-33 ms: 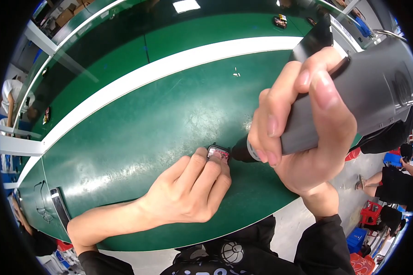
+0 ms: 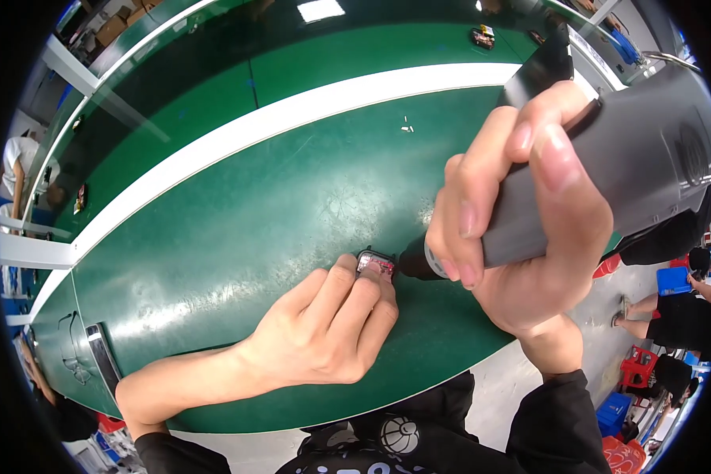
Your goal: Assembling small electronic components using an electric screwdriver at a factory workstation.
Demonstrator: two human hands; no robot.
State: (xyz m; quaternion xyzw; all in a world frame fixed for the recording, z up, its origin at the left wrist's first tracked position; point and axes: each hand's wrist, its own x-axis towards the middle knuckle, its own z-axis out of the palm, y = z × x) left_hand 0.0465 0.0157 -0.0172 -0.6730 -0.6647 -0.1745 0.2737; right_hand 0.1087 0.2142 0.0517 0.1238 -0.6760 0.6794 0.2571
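Observation:
My right hand [image 2: 529, 205] is wrapped round a thick grey electric screwdriver [image 2: 608, 170] with a wire loop at its upper end. Its black nose [image 2: 419, 260] slants down to the left, close beside a small device. That small device [image 2: 369, 258] has a black rounded frame like a watch case, with shiny pink-red parts inside. Bent fingertips of my left hand [image 2: 328, 320] hold it against the green table [image 2: 237, 229] and cover much of it. Whether the screwdriver's tip touches the device cannot be made out.
Several tiny white bits [image 2: 407, 126] lie farther back on the table. A dark flat panel [image 2: 543, 69] stands behind my right hand. Glasses [image 2: 75, 363] and a dark bar-shaped object [image 2: 101, 354] lie at the left. People and red stools [image 2: 638, 366] are at the right.
Both my hands, the screwdriver and the small device look unmoved. At the far right, a blue object by another person's hand has shifted slightly.

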